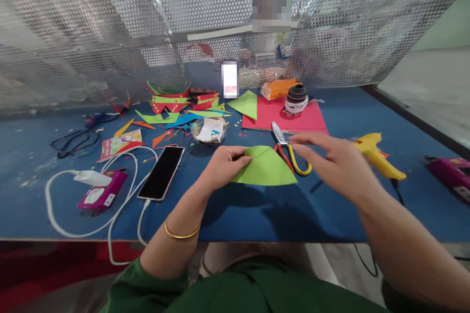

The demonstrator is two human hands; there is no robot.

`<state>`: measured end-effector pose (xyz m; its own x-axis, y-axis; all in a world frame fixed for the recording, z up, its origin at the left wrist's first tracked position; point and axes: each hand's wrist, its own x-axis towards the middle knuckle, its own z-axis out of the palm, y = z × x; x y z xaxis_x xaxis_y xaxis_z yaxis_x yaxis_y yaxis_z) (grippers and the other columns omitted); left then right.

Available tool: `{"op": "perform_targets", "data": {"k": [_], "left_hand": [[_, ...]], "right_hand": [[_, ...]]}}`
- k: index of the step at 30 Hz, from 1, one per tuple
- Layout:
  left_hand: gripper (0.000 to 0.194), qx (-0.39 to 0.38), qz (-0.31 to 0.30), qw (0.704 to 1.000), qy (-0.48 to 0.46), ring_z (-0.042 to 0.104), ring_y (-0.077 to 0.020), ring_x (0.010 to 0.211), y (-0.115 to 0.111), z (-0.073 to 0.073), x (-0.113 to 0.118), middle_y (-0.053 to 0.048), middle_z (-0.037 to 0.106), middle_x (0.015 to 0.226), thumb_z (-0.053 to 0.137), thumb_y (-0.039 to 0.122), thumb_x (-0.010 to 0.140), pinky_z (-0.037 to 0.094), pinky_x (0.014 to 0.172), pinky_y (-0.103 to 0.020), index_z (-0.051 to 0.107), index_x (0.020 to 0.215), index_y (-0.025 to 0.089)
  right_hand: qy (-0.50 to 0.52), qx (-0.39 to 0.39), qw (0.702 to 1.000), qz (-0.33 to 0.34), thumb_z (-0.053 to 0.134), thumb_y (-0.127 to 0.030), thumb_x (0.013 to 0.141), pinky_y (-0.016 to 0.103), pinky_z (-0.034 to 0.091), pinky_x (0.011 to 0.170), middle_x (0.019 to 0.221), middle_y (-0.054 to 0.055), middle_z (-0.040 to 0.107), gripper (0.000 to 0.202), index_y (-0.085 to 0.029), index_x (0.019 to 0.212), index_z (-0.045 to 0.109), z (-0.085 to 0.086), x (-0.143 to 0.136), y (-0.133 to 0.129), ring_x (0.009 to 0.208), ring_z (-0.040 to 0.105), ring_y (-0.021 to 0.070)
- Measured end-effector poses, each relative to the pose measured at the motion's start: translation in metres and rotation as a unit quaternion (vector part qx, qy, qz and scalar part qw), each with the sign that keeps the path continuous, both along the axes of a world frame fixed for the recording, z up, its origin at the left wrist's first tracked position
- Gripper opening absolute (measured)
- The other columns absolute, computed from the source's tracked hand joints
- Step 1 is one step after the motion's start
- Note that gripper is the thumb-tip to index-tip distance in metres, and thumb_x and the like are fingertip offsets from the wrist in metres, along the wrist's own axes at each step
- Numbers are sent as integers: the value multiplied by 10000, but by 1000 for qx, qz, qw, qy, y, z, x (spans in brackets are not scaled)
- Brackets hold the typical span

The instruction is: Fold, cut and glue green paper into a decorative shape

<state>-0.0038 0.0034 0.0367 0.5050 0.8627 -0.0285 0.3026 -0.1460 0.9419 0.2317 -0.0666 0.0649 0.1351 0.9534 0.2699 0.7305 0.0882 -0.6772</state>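
Note:
Pinched between the thumb and fingers of my left hand (226, 167) is a piece of green paper (266, 168), held by its left edge above the blue table. My right hand (336, 164) hovers to the right with thumb and fingers apart and nothing between them. Close to its fingertips lie scissors (279, 134) with one yellow and one red handle, partly covered by the green paper. A yellow glue gun (378, 154) rests beyond my right hand.
Red sheets (264, 112) carry a spool of white string (295, 100) and an orange box (281, 89). Paper glasses (171, 102), a bowl (208, 132) and scraps lie at the back left. A phone (161, 173) on a white cable lies left, beside a purple power strip (105, 190).

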Motion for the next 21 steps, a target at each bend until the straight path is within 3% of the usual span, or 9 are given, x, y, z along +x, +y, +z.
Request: {"op": "perform_targets", "data": {"k": [3, 7, 11, 16, 18, 21], "left_hand": [[241, -27, -34, 999, -4, 510, -104, 609, -1, 0, -1, 5, 630, 689, 618, 348, 821, 415, 576, -230, 747, 837, 145], [252, -37, -34, 999, 0, 553, -120, 628, 1, -3, -2, -18, 677, 719, 638, 356, 816, 449, 583, -241, 767, 842, 142], [243, -67, -42, 997, -16, 612, -136, 689, 3, -5, -1, -24, 721, 778, 649, 308, 807, 484, 645, -257, 783, 948, 162], [289, -122, -16, 990, -70, 674, -175, 867, 5, -4, 1, -59, 767, 955, 603, 341, 855, 526, 780, -306, 773, 1041, 200], [288, -109, 3, 992, -57, 662, -157, 820, 5, -5, 2, -57, 760, 938, 560, 377, 890, 509, 730, -278, 773, 967, 199], [348, -75, 9, 997, -7, 572, -118, 637, 6, -7, 2, -26, 690, 732, 552, 460, 895, 433, 589, -237, 735, 805, 177]], "right_hand": [[-1, -58, 994, 89, 618, -444, 839, 332, 487, 707, 988, 42, 771, 293, -239, 1006, 744, -7, -22, 27, 878, 682, 231], [28, -89, 981, 172, 588, -375, 850, 298, 434, 637, 831, 13, 740, 220, -231, 912, 743, -22, -30, 42, 714, 610, 167], [138, -108, 971, 164, 600, -393, 834, 273, 390, 544, 726, 10, 685, 253, -203, 929, 736, -33, -32, 42, 604, 534, 137], [232, -120, 958, 115, 640, -383, 808, 264, 392, 538, 746, 18, 680, 240, -201, 923, 746, -34, -28, 39, 592, 531, 125], [239, -120, 957, 116, 639, -359, 806, 260, 388, 541, 747, 16, 679, 221, -203, 917, 750, -34, -27, 39, 596, 528, 120], [213, -106, 963, 127, 625, -320, 810, 249, 363, 534, 735, 7, 670, 202, -208, 913, 758, -34, -27, 38, 603, 505, 111]]}}
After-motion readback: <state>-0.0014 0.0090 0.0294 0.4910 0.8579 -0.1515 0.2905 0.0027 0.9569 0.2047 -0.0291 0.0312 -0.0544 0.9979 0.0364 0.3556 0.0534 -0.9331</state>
